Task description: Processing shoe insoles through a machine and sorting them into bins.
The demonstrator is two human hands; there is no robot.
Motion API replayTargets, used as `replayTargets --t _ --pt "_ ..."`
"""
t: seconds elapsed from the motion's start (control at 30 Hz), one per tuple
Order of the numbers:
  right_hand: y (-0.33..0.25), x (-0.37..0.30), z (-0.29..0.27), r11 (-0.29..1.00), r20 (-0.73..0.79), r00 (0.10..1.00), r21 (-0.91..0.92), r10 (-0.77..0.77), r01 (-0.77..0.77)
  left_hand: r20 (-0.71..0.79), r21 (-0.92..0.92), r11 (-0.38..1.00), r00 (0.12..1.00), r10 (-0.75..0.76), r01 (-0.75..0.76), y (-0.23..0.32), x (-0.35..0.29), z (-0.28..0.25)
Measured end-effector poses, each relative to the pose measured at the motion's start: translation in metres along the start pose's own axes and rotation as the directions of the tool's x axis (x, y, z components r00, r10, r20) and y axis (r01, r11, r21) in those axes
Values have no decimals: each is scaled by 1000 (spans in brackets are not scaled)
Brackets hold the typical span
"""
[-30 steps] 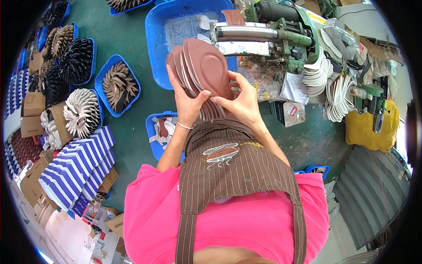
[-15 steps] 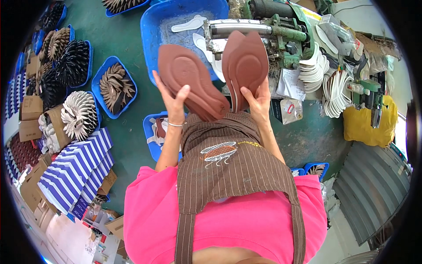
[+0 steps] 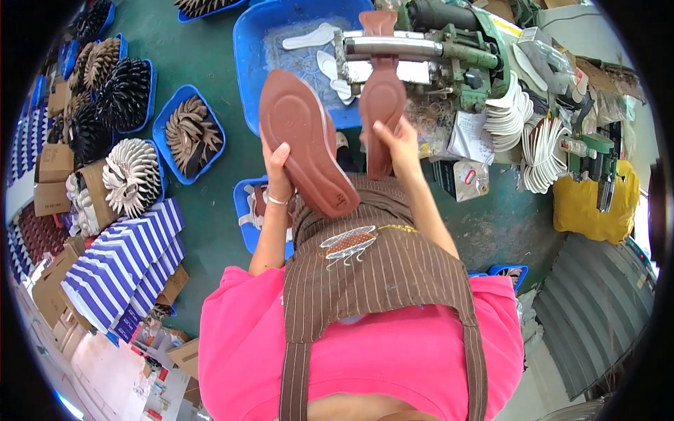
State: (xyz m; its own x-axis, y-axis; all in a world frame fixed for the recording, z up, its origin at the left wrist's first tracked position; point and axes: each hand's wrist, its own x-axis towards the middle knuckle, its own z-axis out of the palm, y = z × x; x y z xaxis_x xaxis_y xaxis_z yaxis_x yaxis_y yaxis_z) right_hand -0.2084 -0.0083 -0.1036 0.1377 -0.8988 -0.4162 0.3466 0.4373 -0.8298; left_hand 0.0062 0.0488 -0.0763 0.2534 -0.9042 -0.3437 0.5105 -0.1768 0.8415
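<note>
My left hand (image 3: 279,175) grips a reddish-brown shoe insole (image 3: 298,126) by its outer side, thumb on top. A pale edge shows along its right side; whether more insoles lie beneath is hard to tell. My right hand (image 3: 400,146) is closed on another brown insole (image 3: 383,102), thumb on its upper face. This one reaches to the metal roller (image 3: 393,48) of a green machine (image 3: 460,56). Brown material also shows beyond the roller; I cannot tell whether it is the same insole. The heel part points toward my apron.
Behind the insoles stands a blue tub (image 3: 249,91) with white insoles (image 3: 309,38) in it. White insoles (image 3: 509,105) are stacked right of the machine. Blue baskets (image 3: 163,133) of shoe parts stand at left, near striped boxes (image 3: 123,266). A smaller blue basket (image 3: 246,235) sits by my left forearm.
My right hand has shifted left, and brown material now lies at and beyond the roller. The left insole has turned slightly more upright, showing its heel, with my left fingers drawn in around it.
</note>
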Motion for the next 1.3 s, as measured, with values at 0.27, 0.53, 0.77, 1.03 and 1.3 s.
replayTargets --t 0.27,0.53,0.77,1.03,1.3 --pt "-57 -21 51 786 230 969 -581 -93 213 31 416 852 941 337 -318 14 6 41" --pt "-52 -34 50 867 135 989 -485 -59 118 106 613 693 909 403 -379 16 -1 53" --pt "-49 -34 39 746 124 969 -620 -212 243 95 570 727 910 404 -382 6 -4 53" --pt "-46 -35 46 867 -10 962 -437 -273 241 8 500 780 902 432 -378 -8 0 46" --pt "-17 -35 4 934 -61 933 -68 -355 351 -113 307 912 941 320 -273 -5 3 20"
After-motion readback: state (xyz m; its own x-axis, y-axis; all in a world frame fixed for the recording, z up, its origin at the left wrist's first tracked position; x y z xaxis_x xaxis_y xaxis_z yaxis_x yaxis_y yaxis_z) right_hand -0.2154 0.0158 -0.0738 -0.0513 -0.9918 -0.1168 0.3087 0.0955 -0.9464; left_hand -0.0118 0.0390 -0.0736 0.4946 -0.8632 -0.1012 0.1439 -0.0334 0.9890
